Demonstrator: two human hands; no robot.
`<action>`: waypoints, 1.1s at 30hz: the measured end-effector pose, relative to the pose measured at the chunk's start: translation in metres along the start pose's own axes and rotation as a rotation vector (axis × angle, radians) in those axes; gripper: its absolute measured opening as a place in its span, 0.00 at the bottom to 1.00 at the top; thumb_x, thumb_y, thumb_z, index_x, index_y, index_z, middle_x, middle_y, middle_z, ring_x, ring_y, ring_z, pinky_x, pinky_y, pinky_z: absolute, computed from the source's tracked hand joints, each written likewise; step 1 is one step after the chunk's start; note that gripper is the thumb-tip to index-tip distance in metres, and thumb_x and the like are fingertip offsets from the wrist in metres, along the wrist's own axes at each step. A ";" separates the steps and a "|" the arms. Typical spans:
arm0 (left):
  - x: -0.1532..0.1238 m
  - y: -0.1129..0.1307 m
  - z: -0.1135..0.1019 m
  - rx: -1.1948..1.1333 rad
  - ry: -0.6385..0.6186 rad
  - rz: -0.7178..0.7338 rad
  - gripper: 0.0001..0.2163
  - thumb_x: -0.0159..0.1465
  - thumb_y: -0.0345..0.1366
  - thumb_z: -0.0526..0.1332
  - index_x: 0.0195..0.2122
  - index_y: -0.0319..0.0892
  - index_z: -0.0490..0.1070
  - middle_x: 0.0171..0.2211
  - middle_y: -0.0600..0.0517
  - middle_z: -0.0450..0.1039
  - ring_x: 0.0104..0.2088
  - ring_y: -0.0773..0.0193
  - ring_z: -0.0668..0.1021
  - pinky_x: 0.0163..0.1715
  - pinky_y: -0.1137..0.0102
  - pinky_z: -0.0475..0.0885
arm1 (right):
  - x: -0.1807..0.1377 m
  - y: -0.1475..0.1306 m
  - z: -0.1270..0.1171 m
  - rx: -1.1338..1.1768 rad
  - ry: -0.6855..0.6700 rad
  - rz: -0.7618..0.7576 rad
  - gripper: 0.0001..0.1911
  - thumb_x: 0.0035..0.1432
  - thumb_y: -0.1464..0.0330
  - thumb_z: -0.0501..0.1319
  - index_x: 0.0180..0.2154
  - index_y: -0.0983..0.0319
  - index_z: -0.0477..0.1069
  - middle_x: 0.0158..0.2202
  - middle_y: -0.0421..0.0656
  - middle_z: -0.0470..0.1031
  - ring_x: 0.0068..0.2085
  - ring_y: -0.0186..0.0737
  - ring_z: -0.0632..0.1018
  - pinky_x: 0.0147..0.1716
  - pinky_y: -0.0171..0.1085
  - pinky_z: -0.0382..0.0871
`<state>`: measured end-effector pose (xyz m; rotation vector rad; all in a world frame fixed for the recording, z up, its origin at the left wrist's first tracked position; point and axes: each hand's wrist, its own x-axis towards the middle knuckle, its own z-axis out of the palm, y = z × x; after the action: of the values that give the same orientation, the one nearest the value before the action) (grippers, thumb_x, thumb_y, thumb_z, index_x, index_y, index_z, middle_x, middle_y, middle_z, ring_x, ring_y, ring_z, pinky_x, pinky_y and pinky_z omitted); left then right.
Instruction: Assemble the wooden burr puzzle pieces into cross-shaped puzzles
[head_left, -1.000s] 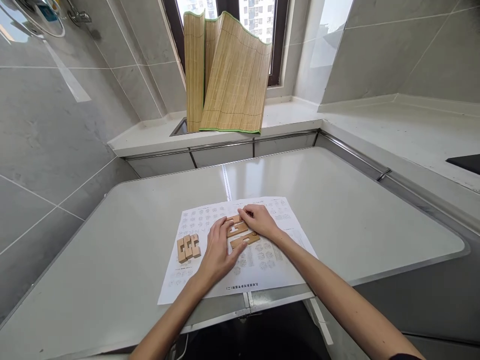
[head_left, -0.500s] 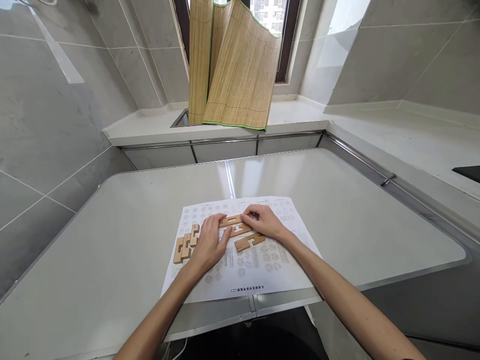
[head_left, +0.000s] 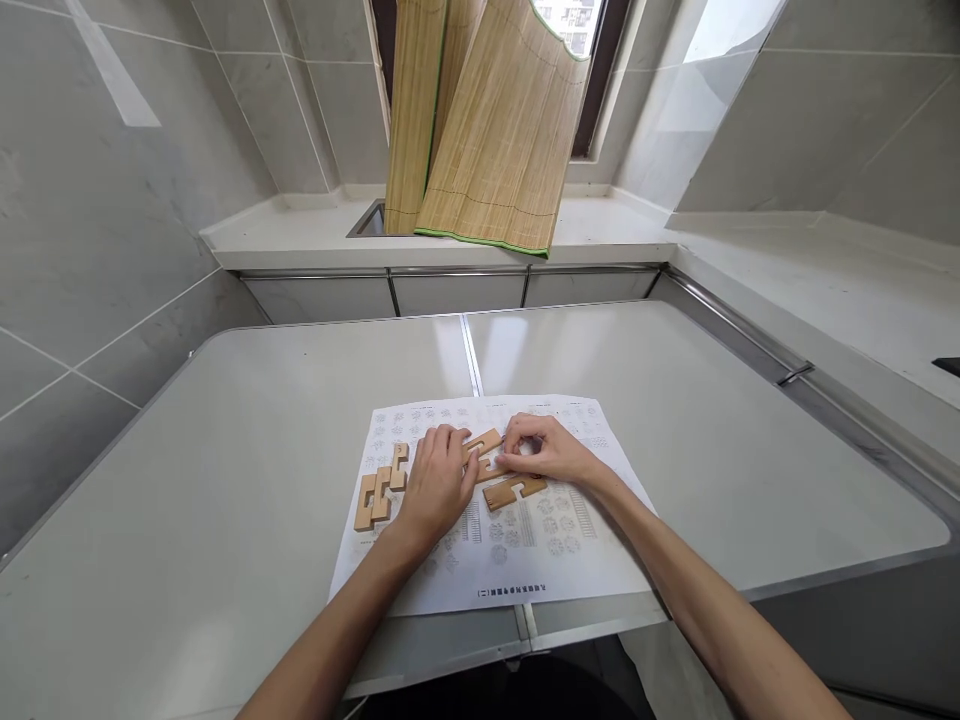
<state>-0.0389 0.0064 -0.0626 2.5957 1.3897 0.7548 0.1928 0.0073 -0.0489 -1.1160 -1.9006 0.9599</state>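
I see both hands, left hand [head_left: 437, 482] and right hand [head_left: 551, 452], pinching what seem two notched pale wooden puzzle bars [head_left: 487, 455] between them on the printed paper sheet [head_left: 525, 560].

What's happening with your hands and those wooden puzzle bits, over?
Left hand and right hand both pinching the middle wooden pieces on the printed sheet. Three spare pieces lie left, untouched. Nothing blocking.

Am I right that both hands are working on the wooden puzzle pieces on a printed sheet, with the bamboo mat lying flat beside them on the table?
Not quite. In the head view the bamboo mat stands upright against the window, behind the table. The rest holds: left hand and right hand are on the wooden puzzle pieces on the printed sheet.
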 end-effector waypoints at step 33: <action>0.000 0.016 -0.020 -0.592 -0.009 -0.327 0.14 0.78 0.49 0.49 0.45 0.46 0.66 0.25 0.56 0.69 0.23 0.62 0.71 0.25 0.69 0.63 | -0.005 -0.014 0.007 0.390 0.000 0.110 0.23 0.67 0.45 0.64 0.33 0.57 0.71 0.23 0.38 0.73 0.25 0.39 0.72 0.32 0.42 0.70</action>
<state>-0.0364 -0.0055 -0.0408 1.8697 1.2912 0.9245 0.1839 -0.0039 -0.0416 -0.9899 -1.5731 1.3242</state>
